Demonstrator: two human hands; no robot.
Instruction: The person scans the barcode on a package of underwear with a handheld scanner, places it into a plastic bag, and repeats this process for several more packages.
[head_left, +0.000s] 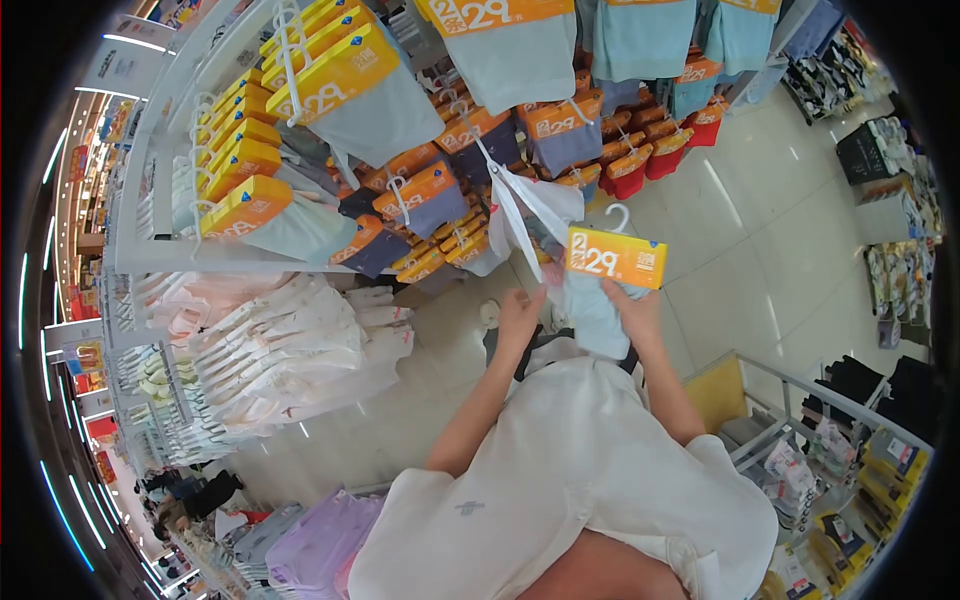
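My right hand (637, 310) grips a light blue folded garment (597, 318) just under its orange and yellow card (615, 258), which has a white hook (617, 215) on top. At the lower tip of a white garment (535, 205) hanging from the rack is my left hand (522, 312), its fingers pressed together; whether they pinch the fabric is too small to tell. Part of a pink item (553, 282) shows between the white garment and the blue one.
A wall rack (190, 257) holds carded garments on hooks ahead and to the left. White baby clothes (290, 350) hang below it. Purple clothing (322, 545) is at the lower left. A metal rack (830, 398) stands at the right, with dark clothes and packs.
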